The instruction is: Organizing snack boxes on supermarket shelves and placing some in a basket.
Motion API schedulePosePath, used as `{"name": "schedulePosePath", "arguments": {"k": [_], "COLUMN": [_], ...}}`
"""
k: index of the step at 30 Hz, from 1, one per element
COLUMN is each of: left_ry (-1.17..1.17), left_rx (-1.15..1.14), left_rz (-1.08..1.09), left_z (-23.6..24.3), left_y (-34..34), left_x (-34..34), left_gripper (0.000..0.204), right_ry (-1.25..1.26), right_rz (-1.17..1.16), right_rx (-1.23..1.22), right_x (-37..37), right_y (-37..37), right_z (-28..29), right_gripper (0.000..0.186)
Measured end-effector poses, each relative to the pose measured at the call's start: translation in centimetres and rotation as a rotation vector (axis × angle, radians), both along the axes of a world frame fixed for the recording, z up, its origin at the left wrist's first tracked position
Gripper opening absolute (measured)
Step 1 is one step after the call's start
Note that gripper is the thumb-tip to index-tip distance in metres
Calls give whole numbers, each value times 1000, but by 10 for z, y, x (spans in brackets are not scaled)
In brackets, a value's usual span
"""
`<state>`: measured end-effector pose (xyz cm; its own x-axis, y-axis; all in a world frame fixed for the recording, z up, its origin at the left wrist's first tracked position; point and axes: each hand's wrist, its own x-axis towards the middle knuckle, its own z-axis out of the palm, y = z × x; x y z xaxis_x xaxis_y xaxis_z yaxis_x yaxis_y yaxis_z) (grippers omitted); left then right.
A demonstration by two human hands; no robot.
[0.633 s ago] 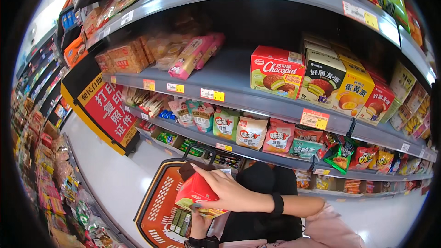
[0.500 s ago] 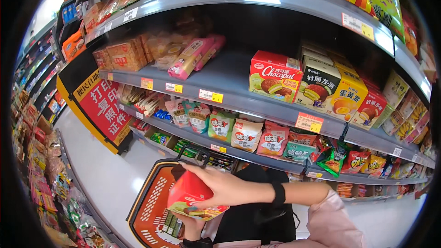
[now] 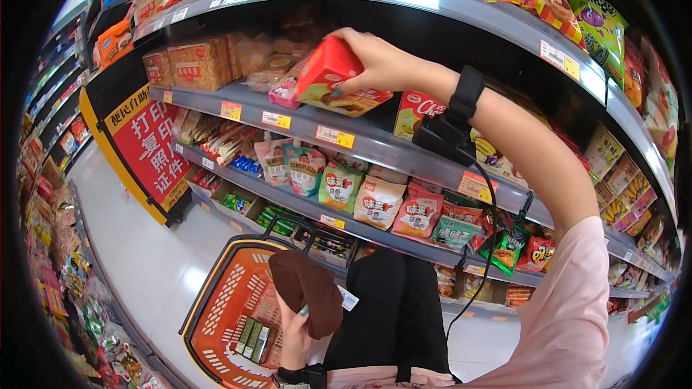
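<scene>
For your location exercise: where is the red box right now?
Head view, upper centre: the red box is in the right hand, at the grey shelf beside a pink packet.

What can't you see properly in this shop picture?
- Head view: the underside of the red box, covered by the right hand.
- The left hand, partly behind the brown pouch.
- The orange basket, its contents too small to tell.
- The snack bags at the right, bent by the rim.

Right hand (image 3: 378,65) raised to a grey shelf (image 3: 303,119), fingers (image 3: 344,86) gripping a red box (image 3: 328,72), left hand (image 3: 292,331) clutching a brown pouch (image 3: 306,299) above an orange shopping basket (image 3: 231,302), snack packets (image 3: 360,198) below
</scene>
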<state>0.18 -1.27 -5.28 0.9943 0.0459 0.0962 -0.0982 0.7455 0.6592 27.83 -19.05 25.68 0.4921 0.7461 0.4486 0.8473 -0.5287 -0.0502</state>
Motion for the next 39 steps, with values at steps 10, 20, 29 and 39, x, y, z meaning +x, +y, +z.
{"name": "schedulePosePath", "arguments": {"k": [10, 20, 29, 39], "left_ry": [59, 56, 104, 98], "left_rx": [-36, -36, -8, 155], "left_rz": [-73, -152, -261, -240], "left_z": [6, -2, 0, 1], "left_y": [1, -5, -10, -12], "left_x": [-6, -5, -7, -13], "left_gripper": [86, 83, 78, 80], "right_ry": [144, 99, 713, 608], "right_rz": [-296, -397, -598, -786], "right_rx": [-48, -169, -296, -347], "right_x": [55, 92, 55, 37], "right_y": [-30, -79, -86, -74], "right_z": [4, 7, 25, 25], "right_gripper": [88, 88, 64, 59]}}
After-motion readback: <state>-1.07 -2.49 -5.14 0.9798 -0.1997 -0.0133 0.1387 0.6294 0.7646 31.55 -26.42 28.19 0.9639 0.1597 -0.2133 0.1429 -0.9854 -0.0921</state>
